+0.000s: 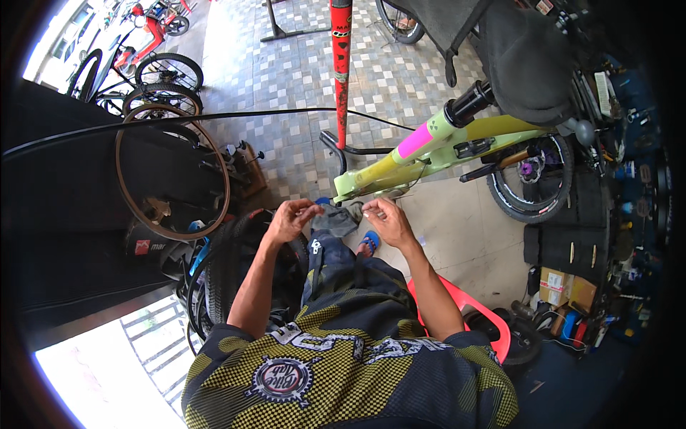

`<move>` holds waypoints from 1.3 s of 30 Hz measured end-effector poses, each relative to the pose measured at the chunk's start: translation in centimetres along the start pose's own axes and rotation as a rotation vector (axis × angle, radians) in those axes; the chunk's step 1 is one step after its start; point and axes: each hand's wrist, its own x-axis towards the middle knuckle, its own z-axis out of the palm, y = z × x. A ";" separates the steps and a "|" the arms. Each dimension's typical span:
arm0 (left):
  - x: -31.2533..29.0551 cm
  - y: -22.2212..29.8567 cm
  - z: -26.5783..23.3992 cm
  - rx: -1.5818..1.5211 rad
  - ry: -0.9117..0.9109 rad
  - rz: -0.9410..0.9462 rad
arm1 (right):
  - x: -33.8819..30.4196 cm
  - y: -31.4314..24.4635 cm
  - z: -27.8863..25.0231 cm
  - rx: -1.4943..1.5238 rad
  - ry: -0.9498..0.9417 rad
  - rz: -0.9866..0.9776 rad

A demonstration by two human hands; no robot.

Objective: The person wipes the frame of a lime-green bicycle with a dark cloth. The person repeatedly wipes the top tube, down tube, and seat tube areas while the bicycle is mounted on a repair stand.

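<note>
1 L hand (291, 220), 1 R hand (388, 222), 1 grn frame (416, 145); fingers narrow, hold unclear

Bicycle workshop: green frame (382, 169), bare rim (227, 187), tyres (216, 282), parked bikes (169, 56).

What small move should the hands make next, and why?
Probably ease the right hand forward to the light green bike frame: its near end lies just beyond both hands, and neither appears to touch it. Whether the fingertips pinch something small is unclear.
</note>
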 end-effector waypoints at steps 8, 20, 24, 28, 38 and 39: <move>10.2 -12.4 2.7 -0.015 -0.200 -0.214 | 2.2 15.5 4.3 -0.111 0.165 0.369; 9.8 -28.1 3.1 -0.073 0.120 -0.454 | -2.0 32.4 5.5 -0.746 -0.408 0.117; 15.0 -36.0 5.9 0.026 -0.111 -0.547 | 1.7 33.7 10.4 -0.116 -0.245 0.709; 20.9 -45.6 10.2 0.219 -0.259 -0.517 | 1.7 37.7 13.0 -0.299 -0.248 0.677; 30.2 -61.4 21.3 0.300 -0.279 -0.588 | -2.4 40.8 10.3 -0.406 -0.149 0.643; 30.8 -60.1 19.9 0.313 -0.317 -0.651 | -3.7 41.5 11.5 -0.400 -0.129 0.706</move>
